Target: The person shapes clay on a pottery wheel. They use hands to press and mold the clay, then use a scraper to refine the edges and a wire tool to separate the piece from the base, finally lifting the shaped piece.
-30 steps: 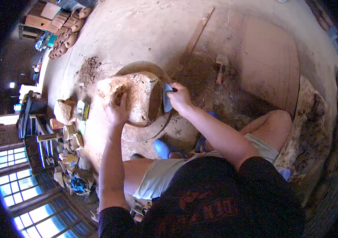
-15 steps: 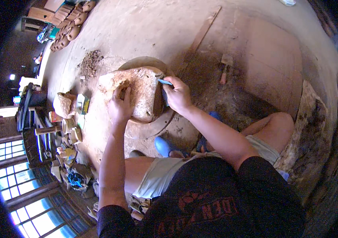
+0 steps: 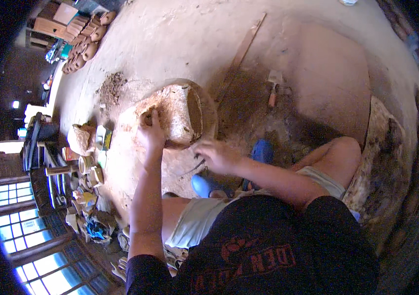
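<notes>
A whitish, crusty block, like a plaster mould, lies tilted on a round base. Its right face shows a smooth brown surface inside a pale rim. My left hand grips the block's narrower left part, fingers hooked at a dark hollow there. Off the block's lower right corner, my right hand is smeared by motion, its fingers closed on a thin, dark, curved strip. That strip appears nearly edge-on, apart from the block.
A trowel and a long wooden strip lie on the floor beyond. Crumbs are scattered at far left. A pale lump, bowls and clutter stand left. Blue footwear is near my legs.
My right hand has come off the block's right face and moved down toward me, uncovering that face. My left hand keeps its grip on the block.
</notes>
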Action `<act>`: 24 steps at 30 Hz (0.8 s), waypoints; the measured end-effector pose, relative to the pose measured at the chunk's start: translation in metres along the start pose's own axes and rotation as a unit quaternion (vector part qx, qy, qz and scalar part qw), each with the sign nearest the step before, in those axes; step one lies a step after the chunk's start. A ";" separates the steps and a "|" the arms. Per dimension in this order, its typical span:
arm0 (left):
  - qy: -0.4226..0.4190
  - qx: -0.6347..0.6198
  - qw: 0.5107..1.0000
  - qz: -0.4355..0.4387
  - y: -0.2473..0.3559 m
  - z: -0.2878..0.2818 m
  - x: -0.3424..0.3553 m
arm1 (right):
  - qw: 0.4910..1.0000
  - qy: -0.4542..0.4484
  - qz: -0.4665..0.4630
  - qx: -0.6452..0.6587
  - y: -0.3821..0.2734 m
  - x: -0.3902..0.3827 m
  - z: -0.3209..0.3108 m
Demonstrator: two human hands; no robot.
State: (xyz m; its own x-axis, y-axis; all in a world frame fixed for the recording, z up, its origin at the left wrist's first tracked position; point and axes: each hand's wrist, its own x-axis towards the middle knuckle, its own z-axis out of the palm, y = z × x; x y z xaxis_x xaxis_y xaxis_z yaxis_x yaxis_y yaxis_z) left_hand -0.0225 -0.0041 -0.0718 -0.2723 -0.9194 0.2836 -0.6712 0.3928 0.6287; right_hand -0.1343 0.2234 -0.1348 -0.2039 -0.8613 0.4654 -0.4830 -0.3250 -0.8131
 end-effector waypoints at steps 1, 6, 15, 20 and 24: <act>-0.005 -0.006 1.000 0.006 0.012 0.001 -0.005 | 0.998 0.055 0.023 0.013 -0.005 -0.015 0.005; -0.074 -0.160 0.979 0.099 0.040 -0.007 -0.081 | 0.960 0.195 0.194 0.057 -0.015 -0.022 -0.031; -0.211 -0.213 0.951 0.080 0.080 -0.002 -0.088 | 0.929 0.191 0.286 0.136 0.021 -0.031 -0.096; -0.064 0.009 0.989 0.134 0.018 -0.035 -0.007 | 0.947 0.064 0.208 -0.237 0.075 -0.050 -0.115; 0.000 0.061 0.976 0.211 -0.032 -0.024 -0.002 | 0.963 -0.025 0.144 -0.226 0.082 0.030 -0.107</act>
State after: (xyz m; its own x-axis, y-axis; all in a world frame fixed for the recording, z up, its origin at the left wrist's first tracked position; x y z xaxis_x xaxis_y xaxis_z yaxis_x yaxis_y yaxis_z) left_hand 0.0162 -0.0142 -0.0747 -0.5423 -0.6767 0.4979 -0.5770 0.7308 0.3648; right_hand -0.2715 0.2128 -0.1501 -0.3494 -0.9114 0.2174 -0.7356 0.1232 -0.6661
